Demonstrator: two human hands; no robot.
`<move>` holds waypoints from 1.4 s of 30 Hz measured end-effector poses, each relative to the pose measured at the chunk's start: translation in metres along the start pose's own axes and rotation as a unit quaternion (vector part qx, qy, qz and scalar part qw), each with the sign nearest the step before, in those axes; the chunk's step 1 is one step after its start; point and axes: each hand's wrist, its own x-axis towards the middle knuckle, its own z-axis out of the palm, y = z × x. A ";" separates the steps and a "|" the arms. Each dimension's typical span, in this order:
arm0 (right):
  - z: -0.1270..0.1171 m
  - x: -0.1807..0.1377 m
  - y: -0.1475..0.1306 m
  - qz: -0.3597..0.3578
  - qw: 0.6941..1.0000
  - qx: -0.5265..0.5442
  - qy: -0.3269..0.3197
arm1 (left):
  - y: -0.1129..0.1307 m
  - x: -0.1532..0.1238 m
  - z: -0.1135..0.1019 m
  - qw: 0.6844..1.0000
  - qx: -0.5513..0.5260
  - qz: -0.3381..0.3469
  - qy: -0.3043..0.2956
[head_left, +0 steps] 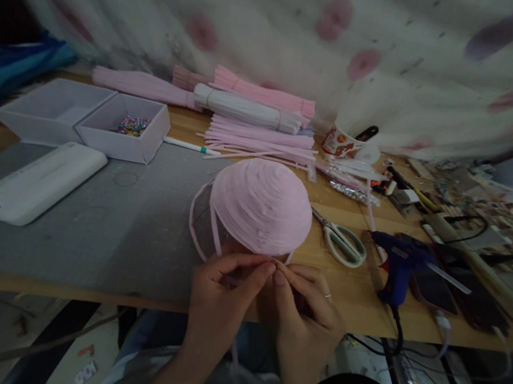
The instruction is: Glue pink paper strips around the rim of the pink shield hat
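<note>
A pale pink dome [261, 209], wound in rows from soft pink strips, stands at the table's front edge just beyond my hands. From its left side a loose pale pink strip [215, 229] loops out and comes down toward my fingers. My left hand [229, 288] is closed in a pinch below the dome's near rim. Meeting it fingertip to fingertip, my right hand [304, 303] pinches as well. Between the fingertips the strip is mostly hidden. A pale strip end hangs below my hands over my lap.
Behind the dome lie bundles of pink and white pipe cleaners [260, 137]. Scissors [341, 241] and a blue glue gun [398, 263] with its cord are on the right. To the left are a white power bank [38, 183] and a white box [123, 125] holding colourful beads or pins.
</note>
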 end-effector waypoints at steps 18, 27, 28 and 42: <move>0.001 -0.002 -0.001 0.025 0.999 -0.008 0.018 | -0.001 0.001 0.003 1.000 -0.016 -0.022 -0.010; 0.003 -0.002 -0.003 0.047 0.999 0.014 0.024 | -0.002 -0.001 0.004 0.999 -0.037 0.014 0.002; 0.003 -0.001 -0.004 0.051 0.998 0.020 0.023 | -0.002 -0.001 0.004 0.999 -0.037 0.021 0.001; 0.005 -0.001 -0.003 0.083 0.994 0.061 0.022 | -0.006 0.000 0.005 0.997 -0.051 0.052 0.008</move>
